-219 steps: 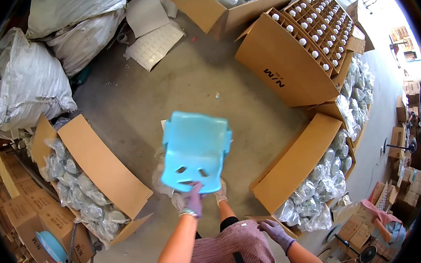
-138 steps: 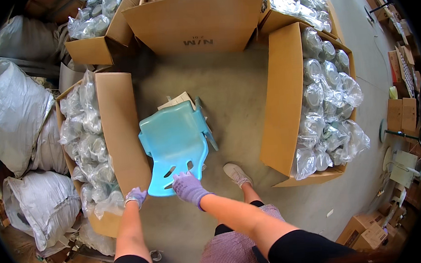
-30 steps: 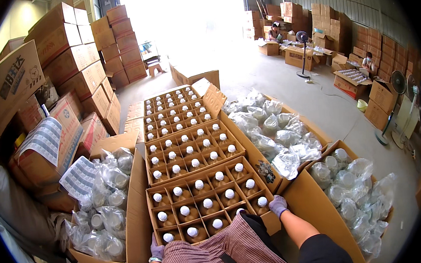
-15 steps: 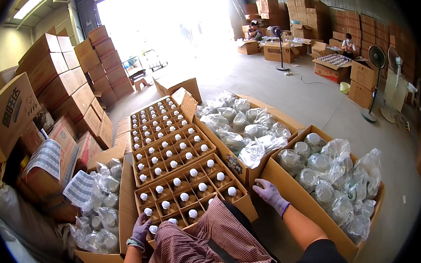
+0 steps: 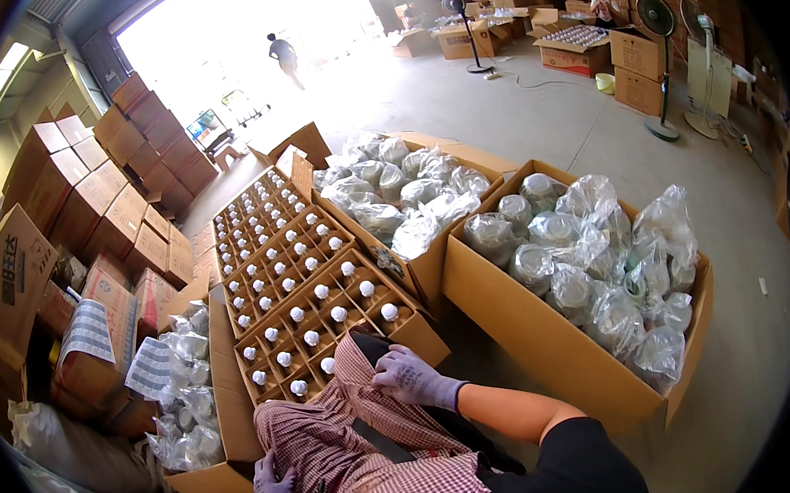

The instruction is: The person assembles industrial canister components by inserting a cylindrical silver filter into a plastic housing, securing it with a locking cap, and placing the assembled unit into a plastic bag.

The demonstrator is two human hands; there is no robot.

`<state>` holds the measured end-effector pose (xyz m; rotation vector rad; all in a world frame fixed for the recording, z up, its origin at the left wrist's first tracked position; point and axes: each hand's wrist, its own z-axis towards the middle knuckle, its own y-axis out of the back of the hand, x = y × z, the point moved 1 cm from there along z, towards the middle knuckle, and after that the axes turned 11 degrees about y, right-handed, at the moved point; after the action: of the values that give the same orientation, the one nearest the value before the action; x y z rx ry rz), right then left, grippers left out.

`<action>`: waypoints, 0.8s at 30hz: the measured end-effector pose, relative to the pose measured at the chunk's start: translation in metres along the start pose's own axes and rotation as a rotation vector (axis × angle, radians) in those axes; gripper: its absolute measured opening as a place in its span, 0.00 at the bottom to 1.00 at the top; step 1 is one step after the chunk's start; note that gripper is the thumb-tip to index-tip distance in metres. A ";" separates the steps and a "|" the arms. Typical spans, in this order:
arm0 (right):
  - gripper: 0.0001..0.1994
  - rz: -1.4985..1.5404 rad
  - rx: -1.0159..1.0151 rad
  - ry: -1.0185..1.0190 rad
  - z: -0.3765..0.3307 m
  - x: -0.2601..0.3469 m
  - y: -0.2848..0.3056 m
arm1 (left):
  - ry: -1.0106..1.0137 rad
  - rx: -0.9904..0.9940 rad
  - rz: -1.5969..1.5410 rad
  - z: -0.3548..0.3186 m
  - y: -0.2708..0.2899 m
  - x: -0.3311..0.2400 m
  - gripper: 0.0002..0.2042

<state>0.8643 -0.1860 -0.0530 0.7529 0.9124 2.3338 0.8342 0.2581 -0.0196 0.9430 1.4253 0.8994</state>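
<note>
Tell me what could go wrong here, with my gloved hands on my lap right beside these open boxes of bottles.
1. The right hand rests close to the nearest carton of white-capped bottles; a careless sweep might knock caps.
2. The left hand sits by the box of bagged containers; the loose bags could snag and spill.
3. Boxes crowd both sides, so standing up may be awkward.

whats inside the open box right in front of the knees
The box holds rows of bottles with white caps, set in cardboard dividers. Only caps and shoulders show; the bottle bodies are hidden. The right hand rests on the checked cloth near its edge.
</note>
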 end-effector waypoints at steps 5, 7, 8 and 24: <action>0.04 0.008 0.176 -0.073 -0.014 0.021 0.033 | 0.379 0.663 -0.638 -0.048 0.012 0.022 0.18; 0.04 0.190 -0.051 0.015 -0.030 0.025 0.077 | 0.253 0.812 -0.460 -0.062 0.035 0.011 0.19; 0.04 0.509 -0.138 -0.033 -0.035 0.028 0.101 | 0.295 0.808 -0.481 -0.071 0.050 0.018 0.17; 0.24 0.406 0.404 -0.407 -0.011 0.022 0.213 | 0.046 0.250 0.200 -0.033 0.149 0.042 0.34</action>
<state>0.7858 -0.3134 0.1011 1.6435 1.1328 2.2020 0.8077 0.3542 0.1034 1.2769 1.5258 0.9070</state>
